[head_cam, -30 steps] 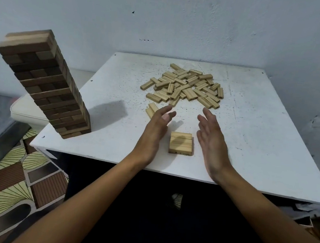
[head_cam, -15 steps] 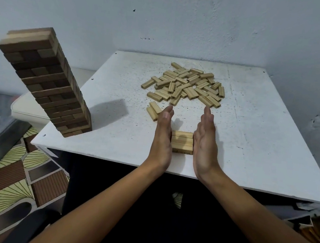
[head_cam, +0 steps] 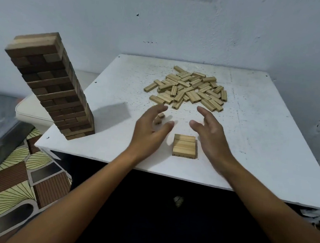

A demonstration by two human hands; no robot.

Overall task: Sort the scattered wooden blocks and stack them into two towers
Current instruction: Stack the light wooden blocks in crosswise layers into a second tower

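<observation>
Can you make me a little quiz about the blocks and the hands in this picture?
1. True or false: the dark tower stands on the table's left side.
2. What lies between the left hand and the right hand?
A. a cup
B. a small light stack
C. nothing
3. Fill in: the loose light blocks lie in a ____ farther back on the table.

Key: 1 true; 2 B; 3 pile.
</observation>
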